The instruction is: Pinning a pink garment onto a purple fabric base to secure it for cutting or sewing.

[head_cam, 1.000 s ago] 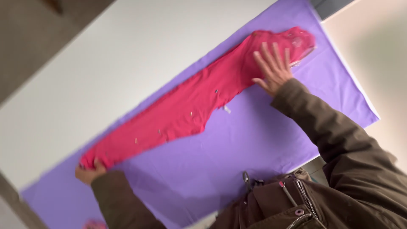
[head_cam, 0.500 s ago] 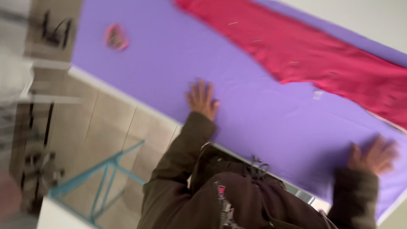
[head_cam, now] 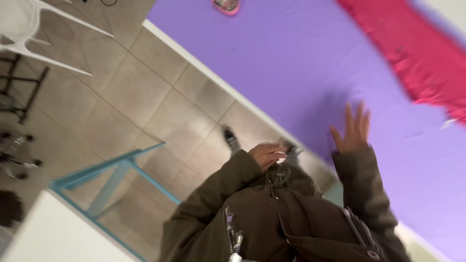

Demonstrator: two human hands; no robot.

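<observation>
A purple cloth (head_cam: 291,58) covers the table, and a long red garment (head_cam: 412,53) lies flat on it at the upper right. My right hand (head_cam: 352,131) is spread open with fingers apart over the purple cloth near the table's edge, well short of the red garment. My left hand (head_cam: 267,154) is off the table, its fingers curled against the front of my olive jacket (head_cam: 272,218); nothing clearly shows in it. The picture is blurred by motion.
A small pink object (head_cam: 226,6) lies on the cloth at the top. Below the table edge is tiled floor (head_cam: 145,97) with my shoe (head_cam: 230,138). A white chair (head_cam: 29,29) stands top left, and a turquoise-framed white table (head_cam: 111,174) lower left.
The view has swung toward the floor. My left hand has come off the purple cloth to my jacket. My right hand has moved in closer, fingers spread; the garment lies untouched.
</observation>
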